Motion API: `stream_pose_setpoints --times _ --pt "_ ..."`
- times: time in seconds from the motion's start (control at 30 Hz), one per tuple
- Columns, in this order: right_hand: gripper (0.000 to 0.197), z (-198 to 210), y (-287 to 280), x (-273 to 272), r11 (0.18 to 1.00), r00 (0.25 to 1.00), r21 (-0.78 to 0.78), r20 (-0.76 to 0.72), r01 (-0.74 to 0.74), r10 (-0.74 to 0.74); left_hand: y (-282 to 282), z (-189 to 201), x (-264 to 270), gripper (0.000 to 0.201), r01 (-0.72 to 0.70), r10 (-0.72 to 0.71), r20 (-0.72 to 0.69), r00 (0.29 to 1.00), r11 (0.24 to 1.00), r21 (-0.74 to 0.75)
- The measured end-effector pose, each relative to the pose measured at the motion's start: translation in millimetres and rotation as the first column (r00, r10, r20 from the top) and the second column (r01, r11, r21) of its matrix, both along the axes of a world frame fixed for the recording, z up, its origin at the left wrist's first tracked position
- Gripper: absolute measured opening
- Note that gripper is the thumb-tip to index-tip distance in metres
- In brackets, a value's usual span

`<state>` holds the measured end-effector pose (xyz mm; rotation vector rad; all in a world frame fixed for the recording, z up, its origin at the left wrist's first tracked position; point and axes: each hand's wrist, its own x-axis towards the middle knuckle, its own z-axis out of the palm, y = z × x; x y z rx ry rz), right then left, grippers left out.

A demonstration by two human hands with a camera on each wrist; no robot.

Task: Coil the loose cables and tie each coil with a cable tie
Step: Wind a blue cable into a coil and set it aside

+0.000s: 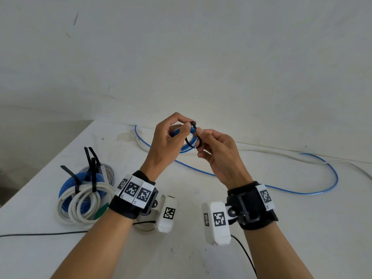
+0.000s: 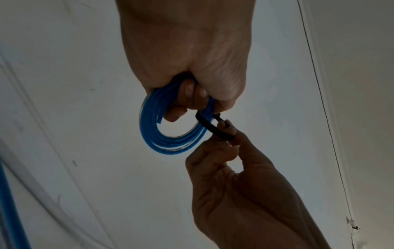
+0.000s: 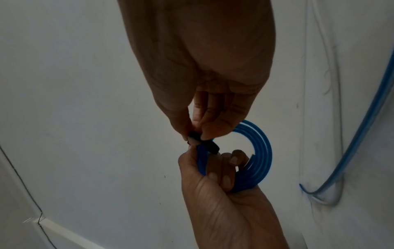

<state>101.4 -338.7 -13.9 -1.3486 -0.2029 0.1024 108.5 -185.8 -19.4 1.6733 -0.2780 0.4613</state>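
Note:
My left hand [image 1: 184, 127] holds a small blue cable coil [image 1: 186, 149] above the table, fingers curled through it. In the left wrist view the blue cable coil [image 2: 153, 134] hangs below the left hand [image 2: 192, 70]. A black cable tie [image 1: 190, 142] loops around the coil's strands. Its head [image 1: 193, 123] sits at my left thumb and forefinger. My right hand [image 1: 200, 132] pinches the tie's strap beside that head. The right wrist view shows the right hand [image 3: 198, 134] pinching the black cable tie [image 3: 210, 145], with the blue coil [image 3: 263, 151] behind it.
A pile of tied blue and white coils [image 1: 84, 196] with upright black tie tails lies at the left of the white table [image 1: 201, 248]. A loose blue cable [image 1: 330, 184] and a loose white cable [image 1: 281, 155] snake across the far side. A thin black wire [image 1: 40, 234] crosses the near left.

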Motion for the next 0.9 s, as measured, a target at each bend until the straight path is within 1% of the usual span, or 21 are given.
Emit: stream_pose_setpoints --times 0.13,0.27,0.4,0.43,0.5,0.53,0.6,0.7,0.8,0.9 --pt "0.021 -1.5 1.8 0.1 1.0 1.0 0.015 -0.008 -0.007 0.007 0.6 -2.2 1.4 0.012 -0.006 0.006 -0.019 1.0 1.0 -0.012" --pt "0.021 -0.2 1.2 0.1 1.0 1.0 0.017 -0.01 -0.006 0.007 -0.5 -0.8 0.6 0.012 -0.001 0.001 -0.009 1.0 1.0 0.003" --pt "0.019 -2.1 1.2 2.2 0.996 0.998 0.084 -0.044 0.037 -0.034 -2.9 -1.9 -1.8 0.012 0.003 -0.009 0.046 0.999 0.993 0.119" --pt "0.02 -3.4 1.0 3.1 0.993 0.997 0.103 -0.055 0.056 -0.051 -3.6 -2.0 -2.7 0.012 0.005 -0.013 0.051 0.999 0.99 0.141" --pt "0.034 -5.5 -0.5 4.2 0.987 0.994 0.132 -0.068 0.091 -0.083 -6.3 -1.1 -4.4 0.013 0.015 -0.022 0.041 0.999 0.987 0.16" --pt "0.036 -5.6 -1.1 4.6 0.985 0.994 0.141 -0.065 0.096 -0.087 -6.7 -0.5 -5.1 0.013 0.026 -0.031 0.032 0.999 0.986 0.165" --pt "0.031 -4.1 -3.7 5.0 0.991 0.997 0.116 -0.033 0.071 -0.068 -5.8 1.1 -6.6 0.014 0.062 -0.064 0.009 0.998 0.986 0.152" --pt "0.019 -0.8 -7.7 5.1 0.996 0.996 -0.008 0.019 0.085 -0.085 -4.7 2.4 -6.8 0.014 0.133 -0.13 -0.034 0.991 0.985 0.112" --pt "0.006 0.4 -10.2 6.0 0.988 0.986 0.014 0.052 0.156 -0.157 -8.8 0.5 -8.1 0.014 0.202 -0.197 -0.087 0.977 0.977 0.062" --pt "0.004 -0.4 -18.6 13.2 0.946 0.948 0.077 0.034 0.314 -0.317 -19.5 -3.1 -13.2 0.015 0.328 -0.318 -0.177 0.932 0.944 0.031"
